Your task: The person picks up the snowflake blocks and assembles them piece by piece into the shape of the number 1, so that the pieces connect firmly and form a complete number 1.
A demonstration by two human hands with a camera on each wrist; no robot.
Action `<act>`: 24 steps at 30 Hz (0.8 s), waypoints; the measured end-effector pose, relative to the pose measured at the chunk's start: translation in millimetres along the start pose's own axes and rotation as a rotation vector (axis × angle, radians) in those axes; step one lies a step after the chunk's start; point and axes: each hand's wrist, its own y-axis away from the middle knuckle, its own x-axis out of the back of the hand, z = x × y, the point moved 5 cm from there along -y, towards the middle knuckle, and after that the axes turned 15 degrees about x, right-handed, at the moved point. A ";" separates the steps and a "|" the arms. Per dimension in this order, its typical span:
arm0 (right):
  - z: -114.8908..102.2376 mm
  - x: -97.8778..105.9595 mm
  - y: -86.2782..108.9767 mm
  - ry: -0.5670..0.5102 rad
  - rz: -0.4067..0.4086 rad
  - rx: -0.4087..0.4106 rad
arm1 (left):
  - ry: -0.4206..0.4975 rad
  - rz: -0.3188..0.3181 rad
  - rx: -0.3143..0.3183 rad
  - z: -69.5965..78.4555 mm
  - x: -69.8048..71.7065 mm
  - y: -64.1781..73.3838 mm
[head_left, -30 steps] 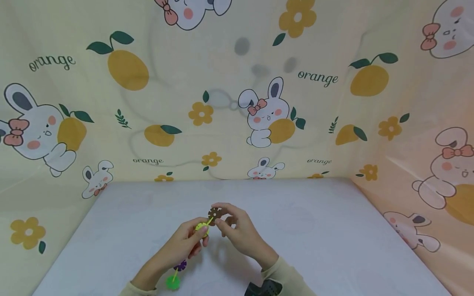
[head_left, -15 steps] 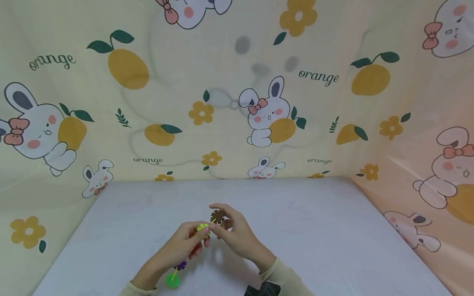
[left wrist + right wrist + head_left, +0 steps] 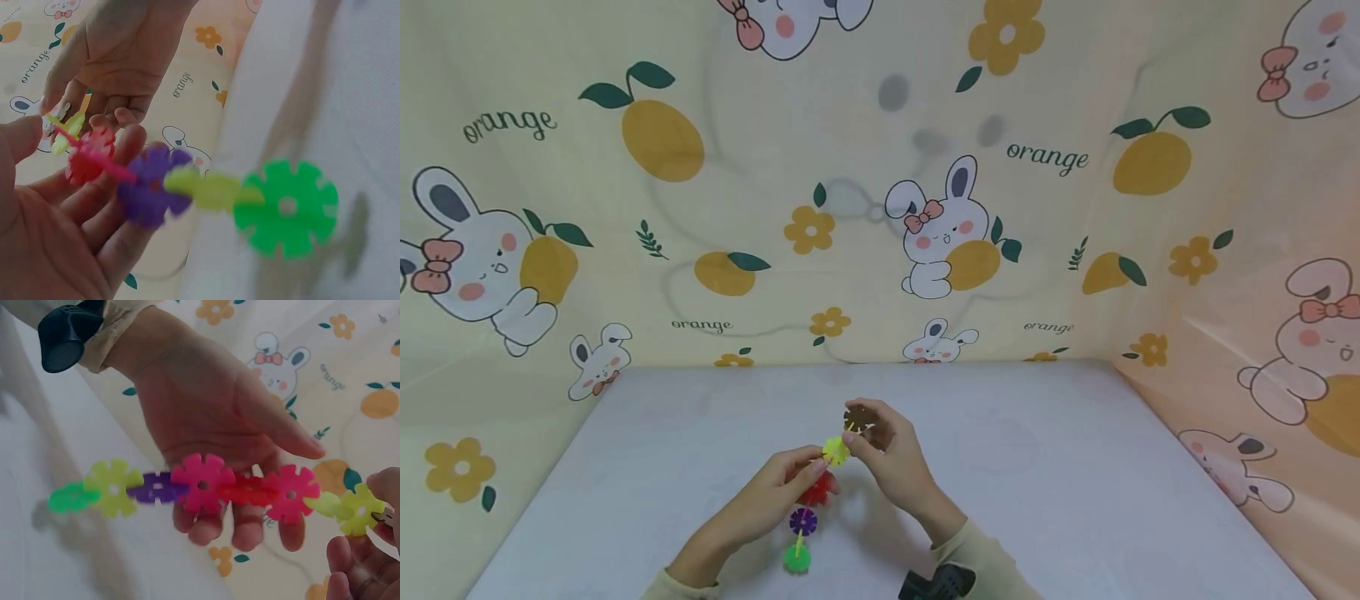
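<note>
A chain of slotted plastic snowflake discs runs between both hands, pushed into one another at their notches. My right hand [image 3: 891, 454] pinches the brown disc [image 3: 857, 418] at the upper end, beside a yellow disc [image 3: 835, 451]. My left hand [image 3: 775, 492] holds the chain near a pink disc [image 3: 290, 494], with fingers curled beneath it. Below that hand hang a red disc [image 3: 816, 490], a purple disc [image 3: 803, 522] and, at the lower end, a green disc [image 3: 797, 558]. Another yellow disc [image 3: 114, 489] links purple and green.
The white table [image 3: 1037, 467] spreads around the hands. Behind it and at the sides stands a cream cloth [image 3: 760, 167] printed with rabbits, oranges and flowers. A black device [image 3: 936, 582] sits on the right sleeve.
The right hand has moved up and right, drawing the chain with it. The red disc now shows below the left hand, and the purple and green discs have shifted right and slightly up.
</note>
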 end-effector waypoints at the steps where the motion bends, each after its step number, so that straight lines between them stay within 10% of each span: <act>1: 0.3 2.0 -0.6 -0.008 0.019 -0.006 | 0.001 -0.001 0.008 -0.5 0.2 -0.3; 24: 20.2 24.4 -4.2 -0.242 0.247 -0.148 | -0.036 -0.231 0.123 -16.2 -12.0 -1.2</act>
